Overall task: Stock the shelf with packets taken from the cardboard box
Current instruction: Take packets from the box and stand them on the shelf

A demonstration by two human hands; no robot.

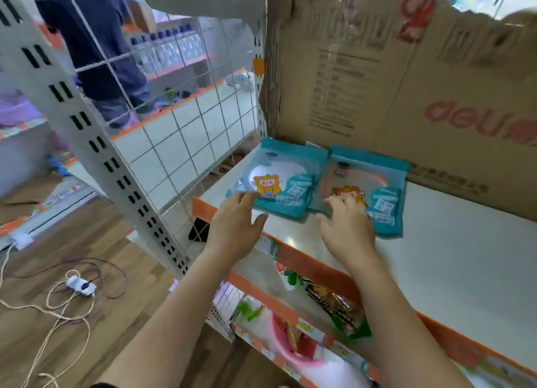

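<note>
Two teal packets with a cartoon figure lie flat side by side on the white shelf [436,242], near its left end. My left hand [235,227] hovers at the front edge of the left packet [279,178], fingers relaxed and spread, holding nothing. My right hand [348,227] reaches over the near corner of the right packet [374,184], fingers loosely bent, fingertips at or just above its surface. A flattened cardboard sheet [406,76] with red print stands against the back of the shelf. No cardboard box with packets is in view.
A wire grid panel [180,132] and a slotted white upright [87,120] bound the shelf on the left. Lower shelves hold snack packets [334,300]. On the wooden floor lie a power strip [81,286] and cords. A person in dark clothes [96,38] stands behind the grid.
</note>
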